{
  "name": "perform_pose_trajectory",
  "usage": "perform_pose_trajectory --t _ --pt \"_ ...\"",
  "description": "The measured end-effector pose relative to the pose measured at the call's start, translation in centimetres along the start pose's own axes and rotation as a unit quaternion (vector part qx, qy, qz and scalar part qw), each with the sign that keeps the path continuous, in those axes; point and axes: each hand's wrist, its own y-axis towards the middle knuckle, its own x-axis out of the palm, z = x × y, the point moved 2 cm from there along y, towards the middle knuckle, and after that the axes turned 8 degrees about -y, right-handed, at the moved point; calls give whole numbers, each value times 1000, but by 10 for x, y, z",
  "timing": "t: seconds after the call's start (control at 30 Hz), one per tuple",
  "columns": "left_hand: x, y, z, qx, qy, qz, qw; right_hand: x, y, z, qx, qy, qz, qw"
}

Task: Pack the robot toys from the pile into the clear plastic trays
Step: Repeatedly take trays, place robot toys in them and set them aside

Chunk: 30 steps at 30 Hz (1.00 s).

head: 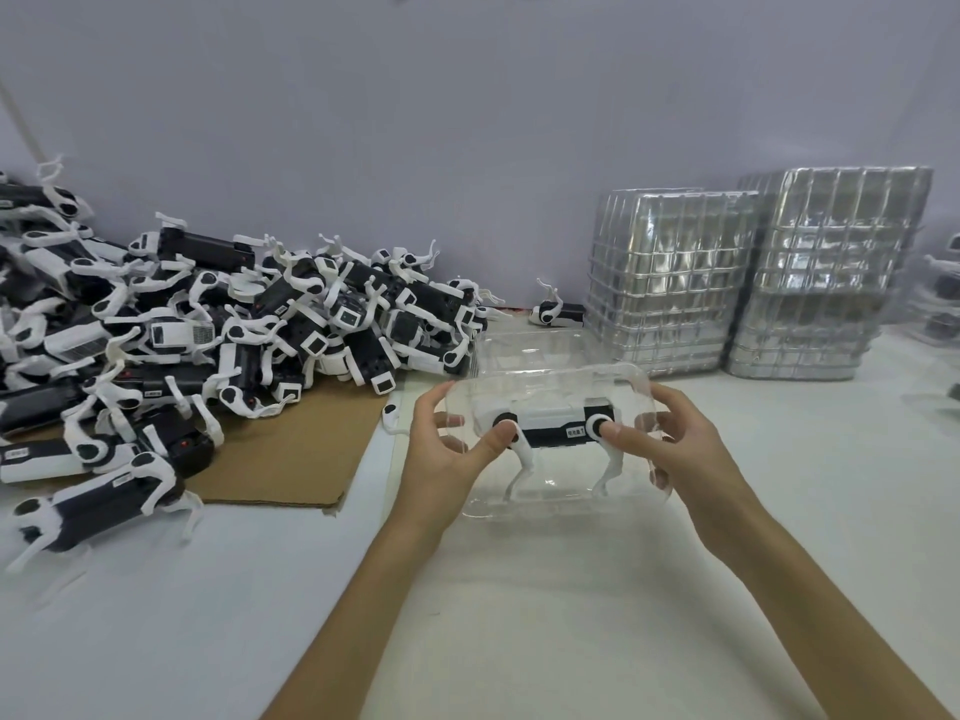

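Both my hands are on one clear tray (563, 501), in front of me at centre, tilted with its open side toward me. My left hand (441, 449) grips its left end with fingers curled behind the plastic, and my right hand (675, 449) grips the right end the same way. A black-and-white robot toy (550, 426) lies in the tray on its side, body along the length, legs pointing down toward me. My left thumb presses on its left hip joint, my right thumb on the right one. I can't tell if the tray's lower edge touches the white surface (519, 615). Just behind it lies a second, empty tray (530, 348). The pile of robot toys (208, 324) is heaped at left against the wall, partly on a sheet of brown cardboard (291, 459). Two tall stacks of nested trays (670, 283) stand at back right, with one lone toy (558, 311) just left of them.
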Motion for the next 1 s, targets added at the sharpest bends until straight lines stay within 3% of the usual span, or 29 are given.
perform_pose_trajectory --t 0.1,0.27,0.4,0.47,0.57,0.67,0.83,1.0 --pt "0 0 0 -9 9 23 1000 3 -1 0 10 -17 6 1000" --pt "-1 1 -3 -47 13 -8 999 5 0 4 69 -48 -72 994" --pt "-7 4 -8 -72 1 20 997 -4 7 9 76 -100 -3 992" --pt "-10 4 -9 -79 8 45 996 -6 5 8 28 -169 53 984" --pt "-10 4 -11 -83 -1 57 995 1 -6 -1 -136 -229 113 957" --pt "-7 3 -11 -67 8 56 996 18 -18 -8 -245 -237 75 937" --pt "-3 0 -10 -54 33 45 997 36 -22 -2 -210 -425 -34 880" --pt "3 -3 -9 -58 40 -3 998 24 -22 -11 -206 -390 47 896"
